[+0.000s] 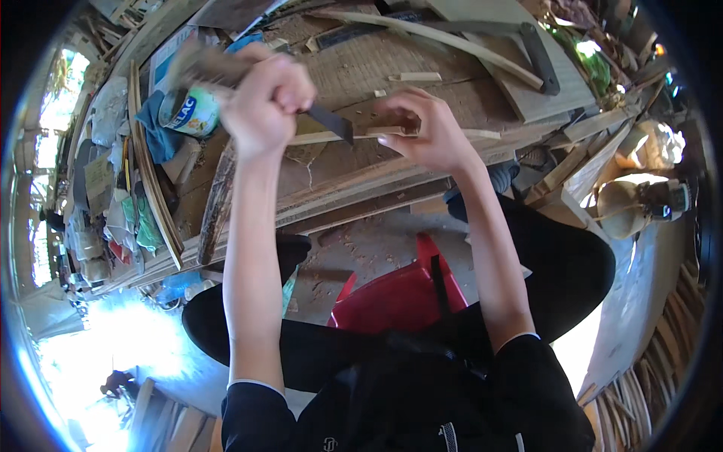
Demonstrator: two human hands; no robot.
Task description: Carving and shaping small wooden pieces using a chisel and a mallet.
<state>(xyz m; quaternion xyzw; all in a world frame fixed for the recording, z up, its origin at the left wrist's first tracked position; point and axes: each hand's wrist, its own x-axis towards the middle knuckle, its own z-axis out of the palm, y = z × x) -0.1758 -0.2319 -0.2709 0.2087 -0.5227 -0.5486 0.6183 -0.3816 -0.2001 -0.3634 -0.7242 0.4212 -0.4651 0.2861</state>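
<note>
My left hand is closed in a fist around a tool with a dark flat blade. Its brown handle end is smeared by motion beyond the fist, so I cannot tell whether it is a knife or a chisel. The blade tip reaches down to a thin pale wooden strip lying along the near side of the workbench. Curled over that strip, just right of the blade, my right hand holds it between thumb and fingers.
A printed can and a blue cloth stand left on the bench. Behind my hands lie a long wooden slat, a dark angled frame piece and a board. Below the bench edge is a red chair.
</note>
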